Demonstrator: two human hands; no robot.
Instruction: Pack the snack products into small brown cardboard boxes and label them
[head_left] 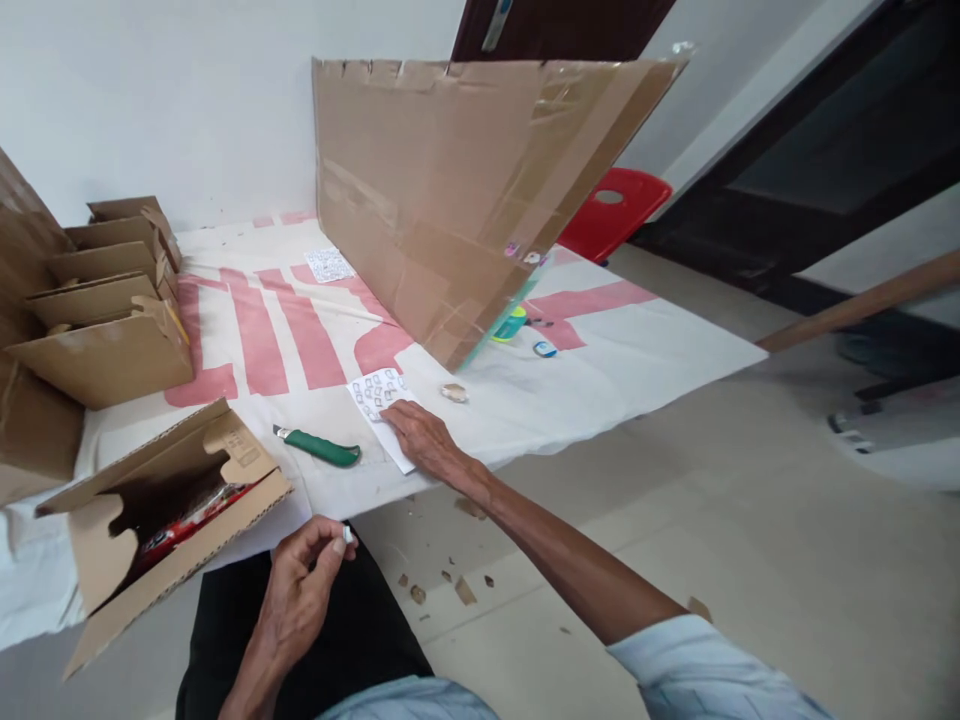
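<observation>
My left hand [296,595] is closed in a pinch near the table's front edge, with a small white piece [348,535] between thumb and forefinger; its exact kind is too small to tell. My right hand [424,437] lies on a white paper sheet [375,392] printed with rows of small outlined shapes, its fingertips touching the paper. Under that hand part of the sheet is hidden. A green-handled utility knife [322,447] lies to the left of the sheet. In front at the left, an open cardboard box [259,500] holds red packets [184,525].
Several open cardboard boxes [112,350] stand in a row at the left. A large cardboard panel [450,190] stands upright across the table. Beyond the sheet are a roll of clear tape [454,393], a blue-white round item [545,349] and a red chair [619,205]. Cardboard scraps [465,590] litter the floor.
</observation>
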